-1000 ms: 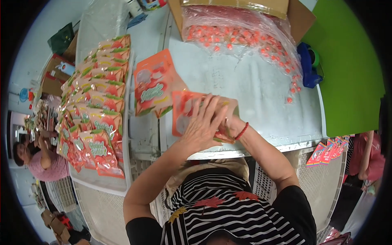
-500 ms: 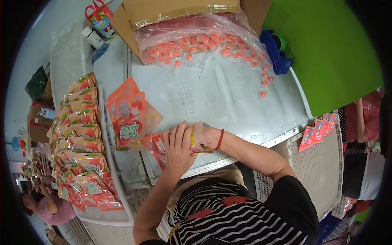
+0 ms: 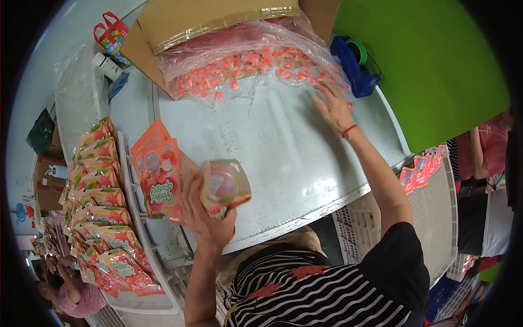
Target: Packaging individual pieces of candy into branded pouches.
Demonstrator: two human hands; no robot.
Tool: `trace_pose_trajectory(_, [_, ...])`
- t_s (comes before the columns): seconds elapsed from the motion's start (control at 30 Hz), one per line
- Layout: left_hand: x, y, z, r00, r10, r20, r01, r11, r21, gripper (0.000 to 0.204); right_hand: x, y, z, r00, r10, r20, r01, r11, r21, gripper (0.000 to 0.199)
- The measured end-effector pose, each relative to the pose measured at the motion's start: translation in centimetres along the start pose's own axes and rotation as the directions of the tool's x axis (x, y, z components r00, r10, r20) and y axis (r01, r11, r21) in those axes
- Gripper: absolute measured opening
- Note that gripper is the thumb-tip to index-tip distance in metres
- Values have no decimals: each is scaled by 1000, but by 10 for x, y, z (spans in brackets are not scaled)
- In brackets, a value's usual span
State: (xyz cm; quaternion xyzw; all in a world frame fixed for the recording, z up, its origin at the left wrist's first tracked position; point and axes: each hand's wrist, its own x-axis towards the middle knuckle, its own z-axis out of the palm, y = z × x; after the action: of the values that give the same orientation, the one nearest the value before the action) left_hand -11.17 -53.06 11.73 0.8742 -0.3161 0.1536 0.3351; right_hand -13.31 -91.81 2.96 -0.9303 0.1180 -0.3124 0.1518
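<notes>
Far left: filled pouches (image 3: 101,212) are laid in overlapping rows on a white tray (image 3: 143,240). Beside it, a stack of flat orange pouches (image 3: 158,174) lies on the desk (image 3: 283,158). The left hand (image 3: 204,215) is closed around an opened pouch (image 3: 226,185), held up over the near desk edge. The right hand (image 3: 333,106) is spread open, fingertips at the loose candies (image 3: 245,71) spilling from a clear bag (image 3: 218,52) in a cardboard box (image 3: 180,24). Judged step: gathering candies for filling; next, pieces must be grasped and carried back to the pouch mouth. A blue tape dispenser (image 3: 357,68) sits just beside the reach.
</notes>
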Motion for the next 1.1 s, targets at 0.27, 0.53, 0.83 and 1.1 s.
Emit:
trace_pose_trajectory(0.27, [-34, 15, -21, 992, -93, 89, 97, 994, -44, 80, -39, 62, 26, 995, 96, -24, -98, 987, -124, 30])
trace_pose_trajectory(0.53, [-52, 4, -20, 976, -206, 74, 210, 977, -39, 81, -60, -72, 19, 783, 588, 202, -486, 377, 788, 41])
trace_pose_trajectory(0.83, [-79, -36, -58, 733, -678, 54, 667, 701, -254, 73, -59, 28, -20, 696, 638, 331, -435, 7, 900, 45])
trace_pose_trajectory(1.1, [-78, -48, -58, 816, -578, 29, 557, 772, -306, 73, -36, -31, 32, 998, 46, -38, -36, 974, 223, 24])
